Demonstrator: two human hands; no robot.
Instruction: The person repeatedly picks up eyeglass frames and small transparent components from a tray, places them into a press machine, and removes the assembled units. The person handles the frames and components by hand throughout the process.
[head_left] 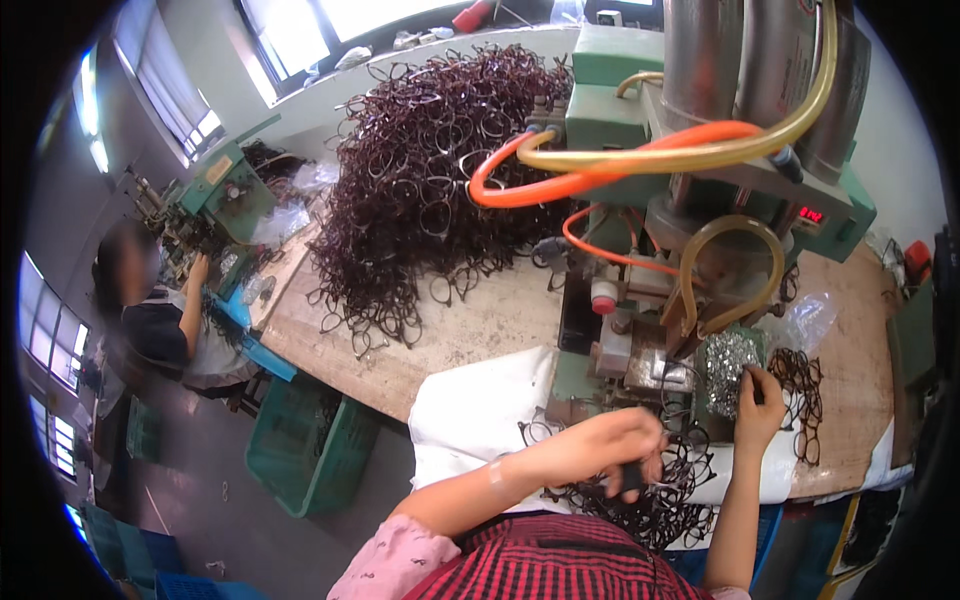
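Right hand (pixel 764 402) at silver parts (pixel 728 362)

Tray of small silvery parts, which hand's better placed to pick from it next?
Likely your right hand: it's at the tray; your left hand is farther off, near the glasses frames.

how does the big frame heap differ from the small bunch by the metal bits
The big heap is far larger than the small bunch. The big heap towers; the small bunch lies low. The big heap sits left of the machine, the small bunch right of the metal bits. Both are eyeglass frames.
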